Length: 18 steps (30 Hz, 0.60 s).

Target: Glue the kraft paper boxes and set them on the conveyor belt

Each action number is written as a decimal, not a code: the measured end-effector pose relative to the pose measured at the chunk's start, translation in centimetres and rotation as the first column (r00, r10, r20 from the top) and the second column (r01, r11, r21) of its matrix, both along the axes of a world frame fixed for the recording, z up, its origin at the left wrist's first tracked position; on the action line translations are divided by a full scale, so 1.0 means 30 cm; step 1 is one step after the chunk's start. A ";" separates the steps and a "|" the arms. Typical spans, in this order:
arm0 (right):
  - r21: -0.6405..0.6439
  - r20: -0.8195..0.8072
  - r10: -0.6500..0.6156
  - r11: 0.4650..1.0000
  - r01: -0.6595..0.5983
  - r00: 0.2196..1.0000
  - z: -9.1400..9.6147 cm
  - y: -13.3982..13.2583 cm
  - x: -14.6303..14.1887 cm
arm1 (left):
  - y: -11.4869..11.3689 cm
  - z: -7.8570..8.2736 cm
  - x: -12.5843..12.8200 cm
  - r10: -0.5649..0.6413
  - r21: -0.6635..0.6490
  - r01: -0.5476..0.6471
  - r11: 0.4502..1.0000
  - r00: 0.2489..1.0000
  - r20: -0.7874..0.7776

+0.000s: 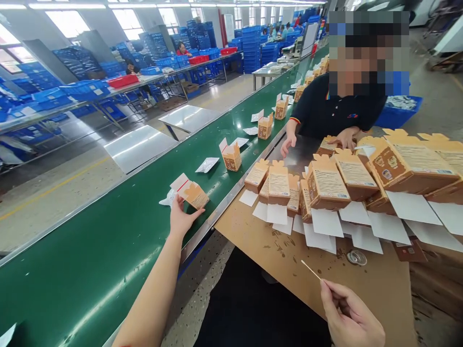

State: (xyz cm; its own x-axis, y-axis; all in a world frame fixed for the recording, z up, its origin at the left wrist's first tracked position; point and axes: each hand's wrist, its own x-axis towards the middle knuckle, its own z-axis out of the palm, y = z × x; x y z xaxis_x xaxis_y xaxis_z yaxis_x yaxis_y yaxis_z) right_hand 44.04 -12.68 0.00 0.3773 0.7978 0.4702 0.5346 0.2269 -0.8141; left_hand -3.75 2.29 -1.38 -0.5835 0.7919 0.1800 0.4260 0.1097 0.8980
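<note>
Out over the green conveyor belt (pixel 119 246), my left hand (pixel 182 219) grips a small tan cardboard box (pixel 196 194), thumb at its near bottom edge and fingers behind its left side. The box is tilted, its white flap with a red strip standing open. A silvery packet (pixel 167 199) lies just behind those fingers. My right hand (pixel 349 315), low at the right, pinches a thin cotton swab (pixel 311 270) that points up and left over the cardboard sheet (pixel 267 246). Beyond the swab tip sits a small clear round dish (pixel 357 257).
Many open brown boxes (pixel 278 185) with white flaps are piled on the cardboard. Across from me, a person in a dark shirt (pixel 333 108) has hands near the pile. More boxes (pixel 230 156) and packets (pixel 207 165) line the belt. Its metal edge (pixel 226 203) runs beside the cardboard.
</note>
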 end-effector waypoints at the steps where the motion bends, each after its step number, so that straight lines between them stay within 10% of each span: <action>1: -0.019 0.005 -0.037 0.999 0.037 0.999 -0.004 -0.025 0.029 | -0.027 0.002 0.011 0.054 0.047 -0.053 0.998 0.998 -0.032; 5: -0.170 0.067 -0.197 0.964 0.205 0.978 -0.006 -0.116 0.114 | -0.106 0.004 0.106 0.226 0.250 -0.202 0.947 0.972 -0.070; 10: -0.031 0.036 -0.242 0.969 0.243 0.970 0.015 -0.089 0.104 | 0.066 0.071 0.439 -0.371 0.056 0.368 0.928 0.901 0.225; 14: 0.049 -0.003 -0.123 0.991 0.123 0.992 0.034 -0.041 0.073 | 0.305 0.162 0.723 -0.539 -0.092 0.557 0.826 0.827 0.161; 18: 0.073 -0.021 -0.153 0.985 0.154 0.988 0.044 -0.063 0.094 | 0.389 0.204 0.841 -0.604 -0.286 0.606 0.742 0.790 0.106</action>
State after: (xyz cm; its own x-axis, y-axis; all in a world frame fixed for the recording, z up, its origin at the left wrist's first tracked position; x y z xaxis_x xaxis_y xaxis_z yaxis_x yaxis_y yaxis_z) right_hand 46.85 -14.56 1.33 0.5003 0.6930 0.5192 0.5554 0.2033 -0.8064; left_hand 21.48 13.94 4.75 0.0360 0.9924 -0.1174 0.4876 0.0851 0.8689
